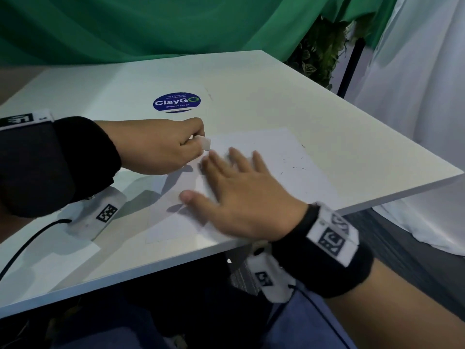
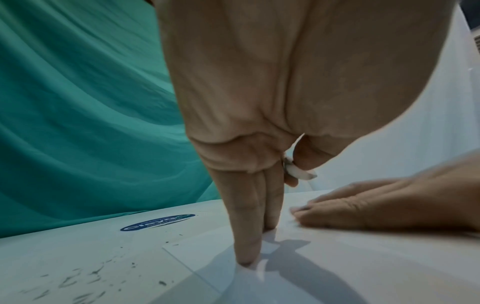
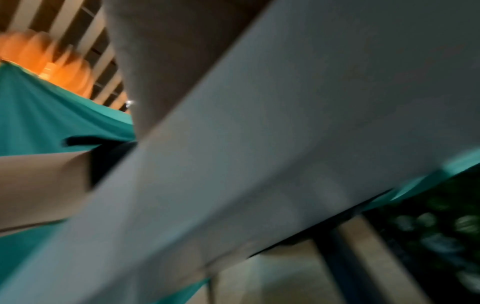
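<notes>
A white sheet of paper (image 1: 289,159) lies on the white table (image 1: 251,91). My left hand (image 1: 173,147) pinches a small white eraser (image 1: 205,143) between thumb and forefinger at the sheet's far left corner. In the left wrist view the eraser (image 2: 298,172) is held above the paper (image 2: 337,267) while two straight fingers (image 2: 246,236) of my left hand (image 2: 259,92) touch it. My right hand (image 1: 241,195) lies flat and spread on the sheet, blurred; it also shows as the right hand (image 2: 384,205) in that wrist view. The right wrist view is blurred and shows mostly the table's edge (image 3: 285,144).
A round blue ClayGo sticker (image 1: 177,102) is stuck on the table behind my left hand. Dark eraser crumbs (image 2: 85,275) are scattered on the table left of the sheet, and more crumbs (image 1: 294,167) lie on it. Green cloth (image 1: 151,26) hangs behind; the table's near edge (image 1: 151,270) is close.
</notes>
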A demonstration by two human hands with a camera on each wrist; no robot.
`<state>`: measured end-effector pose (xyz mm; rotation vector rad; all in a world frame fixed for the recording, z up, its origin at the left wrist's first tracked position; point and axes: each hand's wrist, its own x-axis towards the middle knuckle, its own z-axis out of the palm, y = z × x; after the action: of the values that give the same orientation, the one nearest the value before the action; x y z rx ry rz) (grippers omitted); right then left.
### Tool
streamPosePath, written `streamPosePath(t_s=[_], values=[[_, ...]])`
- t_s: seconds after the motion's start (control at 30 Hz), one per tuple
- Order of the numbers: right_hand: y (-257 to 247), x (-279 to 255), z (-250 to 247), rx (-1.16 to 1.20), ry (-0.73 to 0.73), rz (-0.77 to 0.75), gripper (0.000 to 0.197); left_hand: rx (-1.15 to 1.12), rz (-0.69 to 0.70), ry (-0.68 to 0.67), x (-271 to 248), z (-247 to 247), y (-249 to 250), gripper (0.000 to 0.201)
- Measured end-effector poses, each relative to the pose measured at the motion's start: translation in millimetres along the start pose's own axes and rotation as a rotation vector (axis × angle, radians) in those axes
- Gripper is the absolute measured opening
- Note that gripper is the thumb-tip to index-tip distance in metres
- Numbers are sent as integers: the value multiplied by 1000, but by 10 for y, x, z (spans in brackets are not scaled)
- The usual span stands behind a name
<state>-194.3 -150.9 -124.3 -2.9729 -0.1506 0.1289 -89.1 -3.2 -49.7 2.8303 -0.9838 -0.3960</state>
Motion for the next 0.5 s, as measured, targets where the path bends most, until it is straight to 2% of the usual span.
streamPosePath(t_s=[0.17, 0.23, 0.5], values=[[770, -297, -208, 11, 31, 398, 100, -8, -12, -27, -13, 10, -18, 28], [873, -373, -241, 31, 69, 466, 102, 4, -7, -21, -5, 26, -14, 27], [189, -43, -108, 43, 54, 195, 94, 34, 16, 8, -33, 63, 11, 24]])
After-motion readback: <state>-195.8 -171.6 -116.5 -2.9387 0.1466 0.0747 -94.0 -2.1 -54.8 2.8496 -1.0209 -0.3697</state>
